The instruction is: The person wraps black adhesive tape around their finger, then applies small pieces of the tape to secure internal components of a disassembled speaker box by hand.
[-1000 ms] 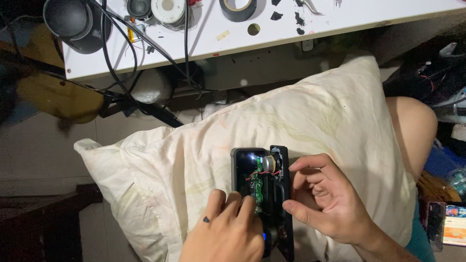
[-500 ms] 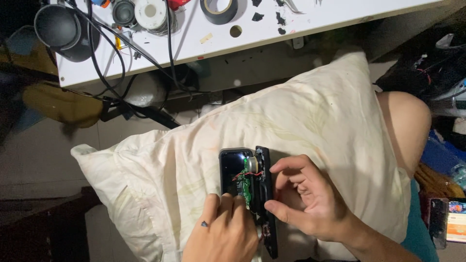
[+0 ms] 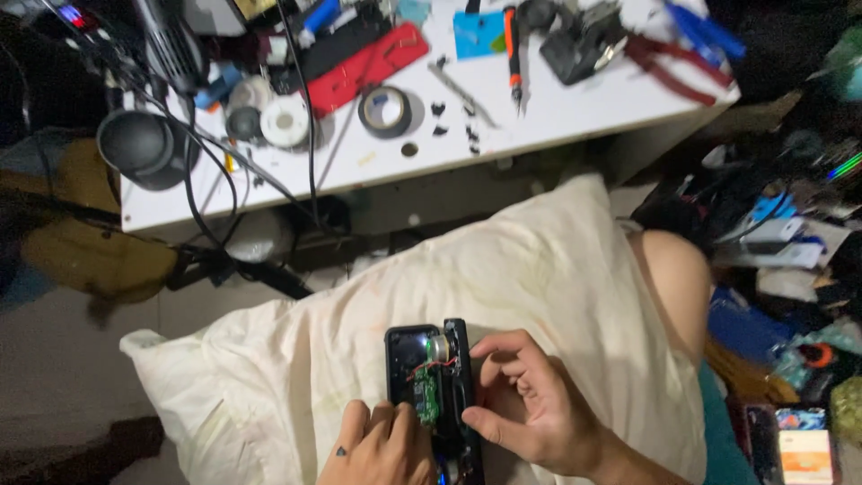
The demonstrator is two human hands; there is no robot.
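Resting on a cream pillow (image 3: 539, 269) across the lap: an opened black gadget (image 3: 431, 386), its case split so that a small green circuit board (image 3: 427, 400), red wires and a round silver part near the top are showing. Gripping the gadget's right edge: the right hand (image 3: 530, 413), thumb lying along the lower side of the case, fingers curled over the rim, closed on it and steadying it. Pressing in from below: the left hand (image 3: 382, 449), fingertips bunched at the lower end of the circuit board, touching the gadget's inside; whether anything small is pinched between those fingertips cannot be told. Changing since a second ago: mostly the view, now tilting upward and taking in far more of the white table (image 3: 575, 112) beyond the pillow, while both hands are keeping much the same hold and the gadget is lying in the same spot on the pillow. Judging from that, work inside the case continuing rather than finishing, with the case not yet closed. Lying on the table, well apart from the hands: a roll of black tape (image 3: 385, 110), a white spool (image 3: 285, 119), a red flat case (image 3: 368, 63), an orange-handled tool (image 3: 514, 54), pliers with dark red handles (image 3: 669, 63), and black cables trailing over the front edge. Standing at the table's left end: a dark round lamp head (image 3: 139, 148).
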